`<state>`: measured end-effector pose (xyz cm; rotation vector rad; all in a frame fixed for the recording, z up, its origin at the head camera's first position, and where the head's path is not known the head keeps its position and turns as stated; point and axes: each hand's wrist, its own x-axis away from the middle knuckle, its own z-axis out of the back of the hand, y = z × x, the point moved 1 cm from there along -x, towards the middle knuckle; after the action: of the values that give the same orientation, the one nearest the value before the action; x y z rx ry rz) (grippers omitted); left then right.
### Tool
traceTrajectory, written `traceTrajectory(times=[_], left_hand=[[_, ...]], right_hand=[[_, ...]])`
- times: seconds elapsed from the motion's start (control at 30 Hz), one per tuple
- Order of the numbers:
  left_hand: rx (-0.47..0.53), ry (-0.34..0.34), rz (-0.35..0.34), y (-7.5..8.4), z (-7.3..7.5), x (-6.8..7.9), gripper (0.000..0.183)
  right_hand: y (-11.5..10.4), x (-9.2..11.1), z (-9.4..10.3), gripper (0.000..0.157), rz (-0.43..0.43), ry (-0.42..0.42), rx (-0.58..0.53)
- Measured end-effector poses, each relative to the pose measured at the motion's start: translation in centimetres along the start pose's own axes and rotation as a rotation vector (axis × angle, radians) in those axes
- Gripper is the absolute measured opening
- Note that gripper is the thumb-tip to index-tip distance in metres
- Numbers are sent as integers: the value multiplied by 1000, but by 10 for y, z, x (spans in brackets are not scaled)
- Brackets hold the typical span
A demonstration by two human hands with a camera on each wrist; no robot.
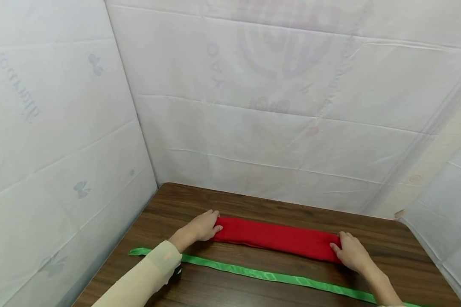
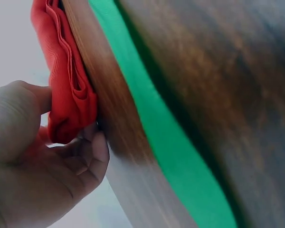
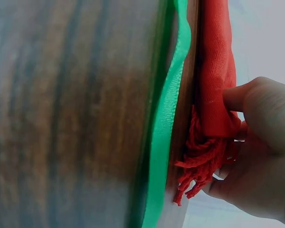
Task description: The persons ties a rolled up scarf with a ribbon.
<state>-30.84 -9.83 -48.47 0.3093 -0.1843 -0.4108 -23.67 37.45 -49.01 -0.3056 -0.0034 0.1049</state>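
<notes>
A red scarf (image 1: 276,238), folded into a long flat strip, lies across the far half of the table. My left hand (image 1: 205,226) grips its left end, with the thumb on top and the fingers curled beneath; the stacked folds (image 2: 69,85) show in the left wrist view. At the other end my right hand (image 1: 351,251) holds the scarf between thumb and fingers. Red fringe (image 3: 199,166) hangs out there in the right wrist view. Nearer to me, a shiny green ribbon (image 1: 269,275) runs lengthwise along the table, partly hidden under my left forearm.
The brown wood-grain table (image 1: 230,294) has rounded far corners. White printed sheeting (image 1: 253,128) rises behind it, with more on the left and right sides. A small dark object (image 1: 175,273) shows beside my left sleeve.
</notes>
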Motion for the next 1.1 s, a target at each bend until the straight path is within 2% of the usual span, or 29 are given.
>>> traceTrajectory(times=[0.2,0.37,0.57,0.67,0.77,0.87,1.0,1.1], left_hand=[[-14,-7,-9,-2,0,-2,54],[-44,24,-47,-4,-1,0,52],[-138,51,-134,-6,2,2,48],[-154,61,-173,-7,5,2,43],[-124,62,-196,-11,7,0,34],[-53,68,-232,-15,11,-1,25],[11,75,-280,-15,19,-1,21],[14,69,-301,-12,26,-2,22]], right_hand=[[-3,2,-4,42,14,11,36],[-3,3,-6,39,36,27,66],[-2,1,0,31,42,18,40],[-1,0,3,34,64,13,25],[3,-2,4,44,98,14,25],[8,-4,4,51,126,17,22],[14,-7,4,43,136,8,-7],[16,-8,8,33,128,2,-30]])
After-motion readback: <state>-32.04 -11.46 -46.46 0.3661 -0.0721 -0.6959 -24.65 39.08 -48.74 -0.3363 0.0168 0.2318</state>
